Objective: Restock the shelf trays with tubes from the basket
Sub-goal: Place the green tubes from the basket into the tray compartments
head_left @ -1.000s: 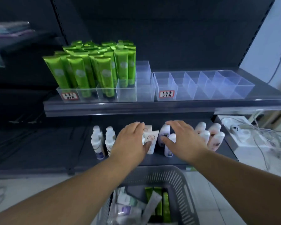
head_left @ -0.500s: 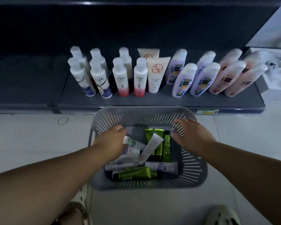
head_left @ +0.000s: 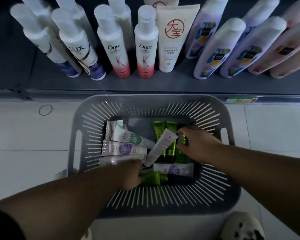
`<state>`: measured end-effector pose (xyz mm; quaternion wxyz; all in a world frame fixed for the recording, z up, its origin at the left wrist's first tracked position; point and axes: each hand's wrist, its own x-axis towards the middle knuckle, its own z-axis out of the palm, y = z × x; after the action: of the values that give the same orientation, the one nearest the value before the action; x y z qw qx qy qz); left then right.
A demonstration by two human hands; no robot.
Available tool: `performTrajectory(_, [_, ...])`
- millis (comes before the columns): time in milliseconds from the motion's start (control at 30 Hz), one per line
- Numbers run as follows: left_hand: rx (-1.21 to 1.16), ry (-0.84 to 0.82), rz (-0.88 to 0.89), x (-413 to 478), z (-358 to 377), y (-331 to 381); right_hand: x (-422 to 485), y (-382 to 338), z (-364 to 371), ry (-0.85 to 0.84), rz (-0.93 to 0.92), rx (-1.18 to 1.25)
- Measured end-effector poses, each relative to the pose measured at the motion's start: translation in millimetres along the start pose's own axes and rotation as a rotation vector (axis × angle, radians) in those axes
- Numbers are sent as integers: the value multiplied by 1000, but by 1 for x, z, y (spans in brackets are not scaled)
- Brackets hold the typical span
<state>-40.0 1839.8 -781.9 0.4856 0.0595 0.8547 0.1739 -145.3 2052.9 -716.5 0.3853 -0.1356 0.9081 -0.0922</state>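
The grey slotted basket stands on the floor below me and holds several tubes. Two green tubes stand side by side at its back, a white tube leans across them, and white-and-purple tubes lie on the left. My right hand is inside the basket, with fingers and thumb pinching a third green tube on the right. My left hand reaches in at the near side, its fingers curled over the end of a green tube lying flat. The shelf trays are out of view.
Directly behind the basket runs the low dark shelf, lined with upright white bottles and a tall white tube. White floor tiles surround the basket; a rubber band lies at left. A slipper shows at bottom right.
My view has dropped from the shelf to the basket. Both hands moved down from the rim into the basket, the right onto a green tube at right, the left onto the flat green tube.
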Motion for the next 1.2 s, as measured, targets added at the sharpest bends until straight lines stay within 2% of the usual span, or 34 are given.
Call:
performTrajectory(133, [46, 8, 28, -4, -2, 0, 8, 3, 9, -50, -13, 6])
performTrajectory(233, [23, -84, 57, -6, 5, -1, 8, 5, 17, -118, -23, -8])
performTrajectory(367, [27, -89, 86, 1, 4, 4, 10, 7, 30, -168, 9, -8])
performTrajectory(433, [-60, -38, 48, 7, -6, 10, 14, 10, 36, -192, 46, 28])
performTrajectory(633, [-327, 254, 20, 15, -41, 19, 40, 21, 46, -228, 144, 92])
performTrajectory(767, [-438, 301, -31, 21, -59, 14, 58, 26, 61, -280, 60, 12])
performTrajectory(900, [-473, 275, -103, 31, -64, 13, 71, 24, 57, -246, 83, 60])
performTrajectory(1100, [-554, 270, -102, 29, -66, 25, 76, 19, 57, -254, 76, 143])
performTrajectory(1200, [-574, 270, -92, 25, -68, 27, 69, 17, 54, -150, 87, 220])
